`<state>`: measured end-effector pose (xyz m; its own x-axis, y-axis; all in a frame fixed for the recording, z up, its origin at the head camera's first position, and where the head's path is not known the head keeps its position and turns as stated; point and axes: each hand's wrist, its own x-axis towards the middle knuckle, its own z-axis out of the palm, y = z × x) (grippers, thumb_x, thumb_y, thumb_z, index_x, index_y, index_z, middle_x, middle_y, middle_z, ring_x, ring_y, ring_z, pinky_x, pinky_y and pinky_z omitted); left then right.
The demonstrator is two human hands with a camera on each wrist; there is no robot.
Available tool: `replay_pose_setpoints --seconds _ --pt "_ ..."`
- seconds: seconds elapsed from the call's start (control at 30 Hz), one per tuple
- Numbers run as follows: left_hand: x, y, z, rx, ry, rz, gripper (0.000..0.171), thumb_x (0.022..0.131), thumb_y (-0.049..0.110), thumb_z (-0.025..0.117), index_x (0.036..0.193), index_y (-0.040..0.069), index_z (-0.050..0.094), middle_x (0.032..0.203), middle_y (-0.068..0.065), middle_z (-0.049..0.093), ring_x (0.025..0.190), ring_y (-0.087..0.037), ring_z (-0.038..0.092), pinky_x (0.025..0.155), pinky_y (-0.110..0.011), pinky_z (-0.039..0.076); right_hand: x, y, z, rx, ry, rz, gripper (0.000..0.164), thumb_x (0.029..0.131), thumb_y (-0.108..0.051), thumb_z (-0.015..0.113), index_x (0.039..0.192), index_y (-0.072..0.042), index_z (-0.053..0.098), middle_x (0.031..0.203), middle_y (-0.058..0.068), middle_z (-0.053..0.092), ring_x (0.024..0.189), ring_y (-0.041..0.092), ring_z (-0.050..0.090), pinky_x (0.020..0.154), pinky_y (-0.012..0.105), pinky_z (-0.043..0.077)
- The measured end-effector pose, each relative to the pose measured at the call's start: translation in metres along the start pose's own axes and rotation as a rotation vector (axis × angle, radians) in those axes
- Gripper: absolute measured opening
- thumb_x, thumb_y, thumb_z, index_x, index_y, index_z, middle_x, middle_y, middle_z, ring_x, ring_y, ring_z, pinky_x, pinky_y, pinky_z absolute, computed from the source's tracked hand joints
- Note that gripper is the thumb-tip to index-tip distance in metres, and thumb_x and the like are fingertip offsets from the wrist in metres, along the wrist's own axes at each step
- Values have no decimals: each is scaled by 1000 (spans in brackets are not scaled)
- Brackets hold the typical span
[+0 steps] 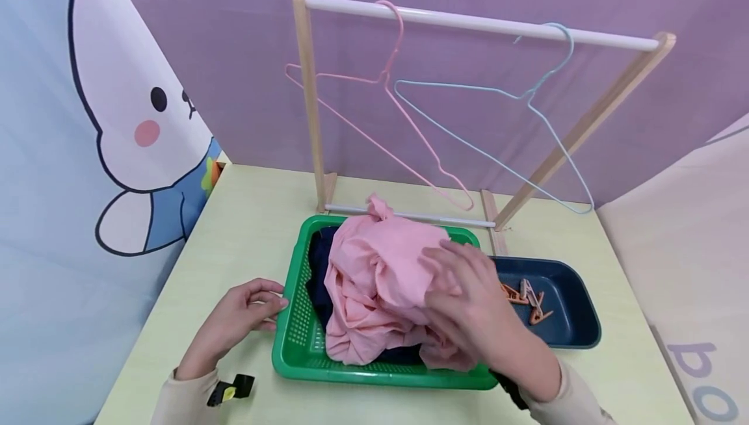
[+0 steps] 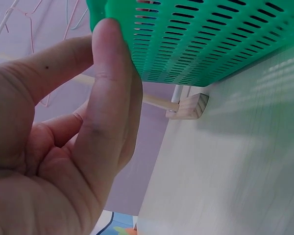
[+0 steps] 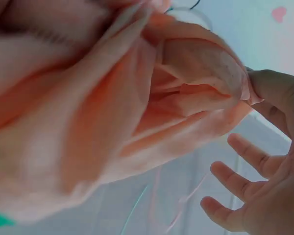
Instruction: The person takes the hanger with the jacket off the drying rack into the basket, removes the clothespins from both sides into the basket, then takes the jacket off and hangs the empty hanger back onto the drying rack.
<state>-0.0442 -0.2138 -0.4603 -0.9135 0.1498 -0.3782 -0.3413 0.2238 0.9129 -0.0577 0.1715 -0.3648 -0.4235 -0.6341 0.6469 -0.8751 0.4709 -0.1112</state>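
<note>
A crumpled pink cloth garment (image 1: pixel 380 262) is heaped in a green perforated plastic basket (image 1: pixel 386 378) on the table. My right hand (image 1: pixel 476 301) pinches a fold of it between thumb and index finger; in the right wrist view the other fingers (image 3: pixel 235 181) are spread apart from the cloth. At the basket's left side, my left hand (image 1: pixel 242 311) pinches the rim between thumb and fingers, as the left wrist view shows close up. Dark navy fabric (image 1: pixel 318 269) lies beneath the pink garment, mostly hidden by it.
Behind the basket stands a wooden rack with a white rail (image 1: pixel 468 21), on which a pink hanger (image 1: pixel 389 77) and a light blue hanger (image 1: pixel 529 93) hang. To the right, a dark blue tray (image 1: pixel 576 311) holds several clothespins (image 1: pixel 535 301). Fabric walls enclose the table.
</note>
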Motion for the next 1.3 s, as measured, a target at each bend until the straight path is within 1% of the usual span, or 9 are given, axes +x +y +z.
replay_pose_setpoints --seconds 0.13,0.27,0.4,0.53,0.6,0.7,0.8,0.97,1.3 --pt "0 0 0 2 -2 4 40 96 15 69 125 -8 55 97 -14 65 77 -29 68 71 -44 60 2 -17 7 11 -130 13 12 88 -18 65 76 -19 63 137 19 53 128 49 44 98 72 31" --pt "0 1 0 1 0 6 40 96 15 70 125 -8 55 97 -14 65 77 -29 68 71 -45 60 0 -22 18 -13 -283 55 13 88 -25 76 86 -19 65 143 17 47 133 46 40 102 70 32" --pt "0 1 0 4 -2 2 40 96 15 70 125 -8 55 98 -14 65 77 -28 68 72 -44 60 -2 -17 30 -3 -365 103 34 89 -36 77 103 -12 56 143 18 45 136 43 40 101 66 38" --pt "0 1 0 9 -1 -4 40 95 16 70 125 -8 55 98 -14 65 78 -28 68 72 -44 60 1 -8 42 134 -413 179 58 89 -35 77 125 -4 45 147 20 41 141 37 35 109 55 36" --pt "0 1 0 9 -2 -6 41 95 16 70 125 -8 55 98 -14 65 78 -28 68 72 -45 60 3 -4 46 189 -495 233 75 91 -39 75 143 -2 35 153 19 34 144 36 29 113 52 31" --pt "1 1 0 7 -5 -4 41 95 16 70 125 -8 55 99 -14 65 78 -29 69 73 -45 60 5 -1 52 214 -692 321 94 92 -50 69 160 -14 15 163 17 17 147 40 19 114 56 27" --pt "1 1 -1 7 -9 -1 41 96 16 70 125 -8 55 99 -14 65 78 -29 69 72 -45 60 8 1 61 197 -874 348 98 92 -56 66 162 -22 7 165 18 6 147 47 9 110 64 28" --pt "1 1 0 9 -13 -5 41 96 16 70 126 -8 54 99 -14 65 79 -29 69 72 -44 60 15 3 78 107 -1038 328 97 89 -52 72 162 -22 15 164 20 7 144 53 15 98 71 38" --pt "2 2 1 19 2 -25 43 96 18 70 127 -7 54 100 -15 65 81 -28 69 72 -41 60 22 0 100 -61 -1134 343 96 83 -50 79 159 -25 25 164 18 12 141 53 23 94 72 41"
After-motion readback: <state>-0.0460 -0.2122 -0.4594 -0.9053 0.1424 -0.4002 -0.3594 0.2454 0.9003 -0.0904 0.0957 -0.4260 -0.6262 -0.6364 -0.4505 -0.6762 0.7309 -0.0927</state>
